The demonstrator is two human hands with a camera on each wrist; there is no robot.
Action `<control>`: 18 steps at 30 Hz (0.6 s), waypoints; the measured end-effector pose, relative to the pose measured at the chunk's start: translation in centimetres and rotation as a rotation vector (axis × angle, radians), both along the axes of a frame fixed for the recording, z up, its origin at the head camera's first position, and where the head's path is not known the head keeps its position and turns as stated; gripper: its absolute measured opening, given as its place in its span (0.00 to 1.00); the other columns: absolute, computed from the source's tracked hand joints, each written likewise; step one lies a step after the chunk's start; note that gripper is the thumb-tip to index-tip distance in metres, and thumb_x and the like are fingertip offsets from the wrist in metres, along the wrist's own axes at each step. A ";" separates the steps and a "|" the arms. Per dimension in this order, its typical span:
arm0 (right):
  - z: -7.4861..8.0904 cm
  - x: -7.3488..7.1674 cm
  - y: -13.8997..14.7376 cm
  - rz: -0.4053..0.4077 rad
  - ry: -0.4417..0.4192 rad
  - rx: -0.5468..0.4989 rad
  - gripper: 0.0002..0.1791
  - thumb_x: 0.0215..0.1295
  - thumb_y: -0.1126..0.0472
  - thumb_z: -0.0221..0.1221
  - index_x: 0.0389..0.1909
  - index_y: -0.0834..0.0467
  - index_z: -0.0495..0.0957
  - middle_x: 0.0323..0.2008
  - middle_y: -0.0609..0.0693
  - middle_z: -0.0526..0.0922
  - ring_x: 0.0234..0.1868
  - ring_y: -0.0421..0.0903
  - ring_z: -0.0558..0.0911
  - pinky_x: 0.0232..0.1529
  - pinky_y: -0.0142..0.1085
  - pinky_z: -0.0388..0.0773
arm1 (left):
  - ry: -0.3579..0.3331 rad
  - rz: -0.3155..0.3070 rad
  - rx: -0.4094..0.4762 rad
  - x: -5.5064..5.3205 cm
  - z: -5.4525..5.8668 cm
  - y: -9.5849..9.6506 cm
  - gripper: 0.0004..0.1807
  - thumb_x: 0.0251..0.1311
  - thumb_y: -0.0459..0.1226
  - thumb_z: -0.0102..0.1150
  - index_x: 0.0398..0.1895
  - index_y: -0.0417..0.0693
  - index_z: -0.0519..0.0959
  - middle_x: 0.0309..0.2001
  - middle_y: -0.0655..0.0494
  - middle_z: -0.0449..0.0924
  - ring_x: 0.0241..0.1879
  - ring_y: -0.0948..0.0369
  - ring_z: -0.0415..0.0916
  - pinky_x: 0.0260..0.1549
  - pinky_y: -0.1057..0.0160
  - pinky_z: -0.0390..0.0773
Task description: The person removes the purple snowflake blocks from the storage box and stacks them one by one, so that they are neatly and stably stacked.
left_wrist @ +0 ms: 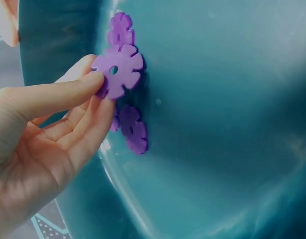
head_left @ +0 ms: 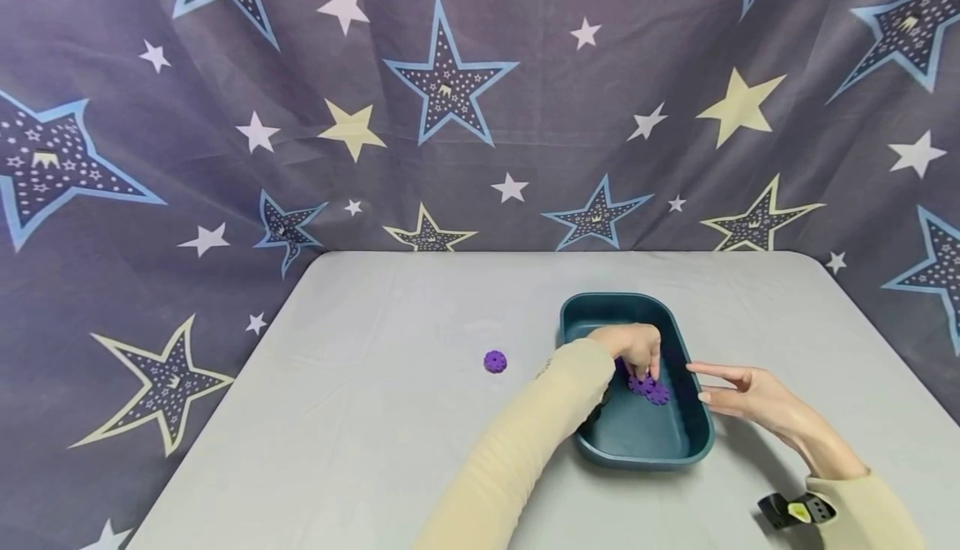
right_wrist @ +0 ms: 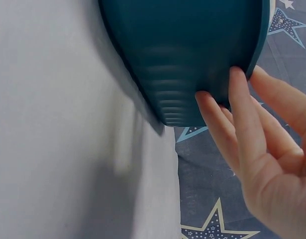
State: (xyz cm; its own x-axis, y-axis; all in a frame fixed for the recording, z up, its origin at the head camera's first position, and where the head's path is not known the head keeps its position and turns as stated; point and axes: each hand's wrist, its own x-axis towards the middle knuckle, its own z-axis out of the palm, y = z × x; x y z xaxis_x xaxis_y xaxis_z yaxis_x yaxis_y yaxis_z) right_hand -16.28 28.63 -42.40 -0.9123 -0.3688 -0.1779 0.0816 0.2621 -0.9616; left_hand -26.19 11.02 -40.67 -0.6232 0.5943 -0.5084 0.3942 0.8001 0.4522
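Observation:
My left hand (head_left: 637, 346) reaches down into a teal rectangular tub (head_left: 637, 462). Between thumb and fingertips it pinches a purple flower-shaped disc (left_wrist: 127, 72) with a hole in its middle and notches round the edge. Close by inside the tub, more purple notched discs (left_wrist: 134, 130) show beyond the fingers in the left wrist view; some are partly covered. My right hand (head_left: 759, 400) is at the tub's right side, its extended fingers touching the outer wall (right_wrist: 182, 59) near the rim.
One more purple disc (head_left: 495, 361) lies on the light grey table (head_left: 375, 417), left of the tub. Behind the table hangs a dark curtain (head_left: 465, 167) printed with stars. A black strap device (head_left: 797, 511) sits on the right wrist.

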 end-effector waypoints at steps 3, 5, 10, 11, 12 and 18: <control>0.0 0.0 0.0 0.006 0.007 -0.002 0.20 0.59 0.64 0.55 0.54 0.52 0.72 0.43 0.39 0.77 0.39 0.33 0.78 0.38 0.29 0.76 | -0.050 0.034 0.020 0.0 0.2 -0.1 0.09 0.49 0.20 0.55 0.30 0.37 0.81 0.25 0.58 0.77 0.19 0.67 0.69 0.21 0.73 0.76; 0.0 0.0 0.0 0.002 0.015 0.005 0.21 0.59 0.63 0.56 0.54 0.53 0.72 0.43 0.38 0.77 0.39 0.33 0.78 0.38 0.29 0.76 | -0.072 0.045 0.038 0.0 0.3 -0.2 0.09 0.49 0.19 0.54 0.30 0.36 0.80 0.24 0.56 0.76 0.19 0.66 0.69 0.21 0.72 0.76; -0.1 0.0 -0.1 0.015 0.027 -0.011 0.21 0.59 0.65 0.55 0.55 0.54 0.72 0.43 0.36 0.77 0.39 0.34 0.78 0.38 0.29 0.76 | -0.098 0.061 0.075 -0.2 0.9 -0.6 0.08 0.49 0.19 0.53 0.29 0.35 0.80 0.22 0.56 0.75 0.18 0.66 0.70 0.20 0.72 0.76; -0.1 0.0 0.0 0.017 0.024 -0.018 0.20 0.59 0.65 0.55 0.55 0.53 0.72 0.43 0.36 0.77 0.40 0.34 0.78 0.38 0.29 0.76 | -0.104 0.061 0.083 -0.3 1.1 -0.7 0.08 0.49 0.19 0.53 0.29 0.34 0.80 0.22 0.56 0.74 0.18 0.66 0.70 0.20 0.72 0.76; -0.1 0.0 0.0 0.025 0.023 -0.027 0.20 0.60 0.65 0.54 0.55 0.53 0.72 0.44 0.37 0.77 0.40 0.34 0.78 0.39 0.28 0.76 | -0.110 0.061 0.092 -0.4 1.2 -0.9 0.08 0.49 0.19 0.53 0.29 0.34 0.80 0.21 0.55 0.74 0.18 0.66 0.70 0.20 0.72 0.76; -0.1 0.0 0.0 0.025 0.010 -0.037 0.21 0.60 0.65 0.54 0.55 0.53 0.71 0.44 0.35 0.76 0.41 0.35 0.78 0.40 0.29 0.76 | -0.115 0.047 0.142 -0.5 2.1 -1.8 0.09 0.49 0.18 0.53 0.31 0.32 0.80 0.19 0.55 0.72 0.18 0.66 0.69 0.21 0.73 0.76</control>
